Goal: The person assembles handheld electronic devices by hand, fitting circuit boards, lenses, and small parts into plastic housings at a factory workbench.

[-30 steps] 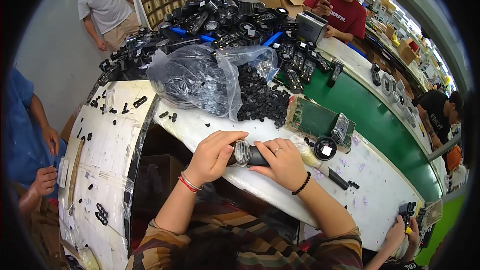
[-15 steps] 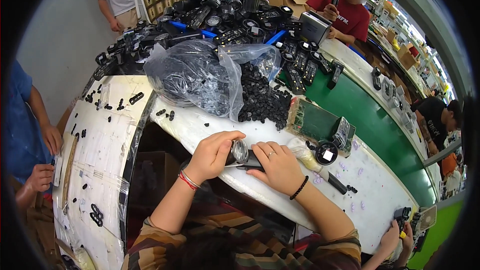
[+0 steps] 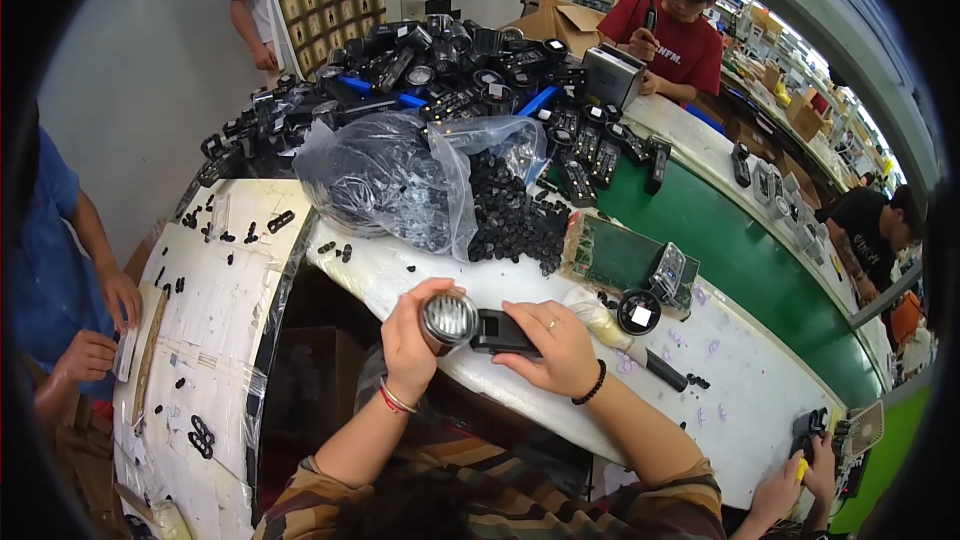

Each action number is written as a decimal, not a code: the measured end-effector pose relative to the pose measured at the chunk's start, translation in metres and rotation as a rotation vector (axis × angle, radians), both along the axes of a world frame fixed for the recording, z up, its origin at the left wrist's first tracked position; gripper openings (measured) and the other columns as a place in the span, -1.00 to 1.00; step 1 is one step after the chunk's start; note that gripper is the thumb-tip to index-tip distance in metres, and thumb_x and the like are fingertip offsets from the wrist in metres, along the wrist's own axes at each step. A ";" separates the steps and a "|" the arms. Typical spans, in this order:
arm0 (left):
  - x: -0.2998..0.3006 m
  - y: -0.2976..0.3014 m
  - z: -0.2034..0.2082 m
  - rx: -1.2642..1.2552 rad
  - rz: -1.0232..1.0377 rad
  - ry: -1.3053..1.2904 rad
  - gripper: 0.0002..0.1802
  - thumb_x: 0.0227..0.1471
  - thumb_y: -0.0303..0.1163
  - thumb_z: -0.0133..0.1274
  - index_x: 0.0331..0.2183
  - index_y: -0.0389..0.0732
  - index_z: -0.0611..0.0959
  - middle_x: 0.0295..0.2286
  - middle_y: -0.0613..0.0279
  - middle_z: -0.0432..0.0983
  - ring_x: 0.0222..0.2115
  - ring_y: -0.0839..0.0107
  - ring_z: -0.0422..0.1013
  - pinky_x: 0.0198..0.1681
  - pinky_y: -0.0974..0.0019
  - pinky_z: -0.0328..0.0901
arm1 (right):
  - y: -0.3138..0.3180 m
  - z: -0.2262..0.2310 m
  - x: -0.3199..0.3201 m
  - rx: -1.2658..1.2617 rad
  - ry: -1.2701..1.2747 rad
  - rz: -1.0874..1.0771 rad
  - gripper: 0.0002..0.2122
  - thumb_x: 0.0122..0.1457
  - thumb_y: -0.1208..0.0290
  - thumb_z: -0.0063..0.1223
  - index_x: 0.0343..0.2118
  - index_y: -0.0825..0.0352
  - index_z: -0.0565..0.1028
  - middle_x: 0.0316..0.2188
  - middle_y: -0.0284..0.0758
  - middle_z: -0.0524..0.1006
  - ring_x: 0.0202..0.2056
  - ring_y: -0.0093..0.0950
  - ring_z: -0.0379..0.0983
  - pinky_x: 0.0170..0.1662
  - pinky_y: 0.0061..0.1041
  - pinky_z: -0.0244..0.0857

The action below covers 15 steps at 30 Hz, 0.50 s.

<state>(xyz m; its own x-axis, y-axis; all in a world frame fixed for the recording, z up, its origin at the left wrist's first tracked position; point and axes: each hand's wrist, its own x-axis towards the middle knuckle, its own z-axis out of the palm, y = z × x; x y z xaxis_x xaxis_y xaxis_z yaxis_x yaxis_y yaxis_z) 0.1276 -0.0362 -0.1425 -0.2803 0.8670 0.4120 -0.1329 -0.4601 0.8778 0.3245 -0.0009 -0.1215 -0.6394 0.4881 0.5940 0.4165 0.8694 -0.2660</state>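
My left hand [image 3: 406,345] wraps round the round lens head of a black flashlight [image 3: 450,318], its clear ribbed lens facing up. Its dark, blocky body [image 3: 503,332] is gripped in my right hand [image 3: 566,352], thumb along the near side. Whether head and body are joined as one piece, I cannot tell. Both hands hover over the near edge of the white-covered table [image 3: 520,380]. To the right of my right hand lie a black round lamp head [image 3: 638,313] with a white square on it and a black-handled tool [image 3: 664,370].
A heap of black flashlights [image 3: 440,65] fills the far side, behind a clear plastic bag [image 3: 375,175] and a pile of small black caps [image 3: 515,225]. A green box [image 3: 612,262] stands right of it. Co-workers' hands [image 3: 92,352] are at the left and lower right [image 3: 785,490].
The flashlight has been lifted and turned, so its lens and body now face up more. My hands have shifted slightly, and the whole view has tilted a little.
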 end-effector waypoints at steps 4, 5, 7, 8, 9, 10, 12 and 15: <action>0.013 0.002 0.017 -0.053 -0.050 -0.217 -0.33 0.29 -0.04 -0.62 -0.09 -0.39 0.43 -0.27 -0.02 0.51 -0.23 0.30 0.44 -0.06 0.32 0.29 | -0.002 0.004 0.004 -0.067 0.151 0.006 -0.46 -0.09 0.25 0.29 -0.06 0.41 0.40 -0.20 -0.19 0.48 -0.28 -0.29 0.40 -0.21 -0.38 0.28; 0.012 0.003 0.015 -0.031 -0.203 -0.289 -0.30 0.28 -0.02 -0.65 0.00 -0.41 0.36 -0.14 -0.02 0.44 -0.10 0.31 0.35 0.05 0.29 0.18 | -0.004 0.000 0.007 -0.189 0.216 0.003 -0.48 -0.06 0.27 0.27 -0.06 0.41 0.40 -0.20 -0.19 0.48 -0.26 -0.31 0.41 -0.20 -0.39 0.29; 0.021 0.003 0.015 -0.099 -0.219 -0.322 -0.27 0.25 0.07 -0.62 0.11 -0.36 0.23 0.00 0.00 0.31 0.00 0.32 0.26 0.08 0.26 0.14 | -0.008 -0.014 0.007 -0.627 0.443 0.048 -0.64 0.13 0.31 0.09 -0.06 0.39 0.38 -0.21 -0.24 0.48 -0.24 -0.42 0.45 -0.19 -0.47 0.31; 0.017 0.006 -0.009 -0.123 -0.377 -0.301 -0.23 0.22 0.14 -0.53 0.18 -0.32 0.09 0.10 0.04 0.16 0.07 0.30 0.20 0.10 0.20 0.13 | -0.007 -0.015 0.005 -0.931 0.599 0.121 -0.68 0.20 0.29 -0.02 -0.07 0.38 0.38 -0.22 -0.26 0.48 -0.26 -0.46 0.45 -0.20 -0.50 0.33; 0.021 0.005 -0.011 -0.132 -0.426 -0.221 -0.25 0.20 0.00 -0.22 0.20 -0.32 0.01 0.13 0.03 0.09 0.06 0.29 0.21 0.04 0.21 0.21 | -0.008 -0.013 0.003 -1.237 0.752 0.191 -0.71 0.27 0.28 -0.13 -0.08 0.38 0.37 -0.24 -0.28 0.48 -0.28 -0.50 0.46 -0.20 -0.52 0.34; 0.026 -0.003 -0.011 -0.181 -0.457 -0.082 -0.22 0.14 -0.14 -0.08 0.20 -0.32 -0.01 0.13 0.03 0.08 0.05 0.30 0.22 0.01 0.25 0.24 | -0.010 -0.015 0.000 -1.367 0.883 0.252 -0.68 0.34 0.22 -0.33 -0.07 0.37 0.35 -0.25 -0.31 0.49 -0.31 -0.55 0.47 -0.22 -0.57 0.36; 0.037 -0.012 0.000 -0.225 -0.537 0.064 -0.02 -0.05 -0.47 0.18 0.22 -0.31 -0.10 0.05 0.05 0.16 -0.02 0.37 0.27 -0.08 0.34 0.31 | -0.009 -0.027 -0.002 -1.492 0.961 0.175 -0.62 0.35 0.17 -0.38 -0.01 0.38 0.31 -0.27 -0.31 0.51 -0.29 -0.55 0.48 -0.18 -0.55 0.37; 0.043 -0.014 -0.006 -0.205 -0.498 0.148 -0.01 -0.05 -0.59 0.13 0.24 -0.23 -0.15 0.09 0.12 0.12 0.00 0.39 0.25 0.03 0.30 0.21 | -0.007 -0.028 0.000 -1.498 0.914 0.283 -0.60 0.36 0.18 -0.43 0.06 0.39 0.24 -0.18 -0.28 0.48 -0.21 -0.54 0.46 -0.09 -0.54 0.35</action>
<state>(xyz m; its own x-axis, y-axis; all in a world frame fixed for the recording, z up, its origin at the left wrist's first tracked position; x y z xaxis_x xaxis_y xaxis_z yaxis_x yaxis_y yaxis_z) 0.1709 -0.0497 -0.1483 0.2318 0.9465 0.2243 -0.1591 -0.1906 0.9687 0.3245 -0.0077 -0.1494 -0.5441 0.8384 -0.0332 -0.4090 -0.2996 -0.8620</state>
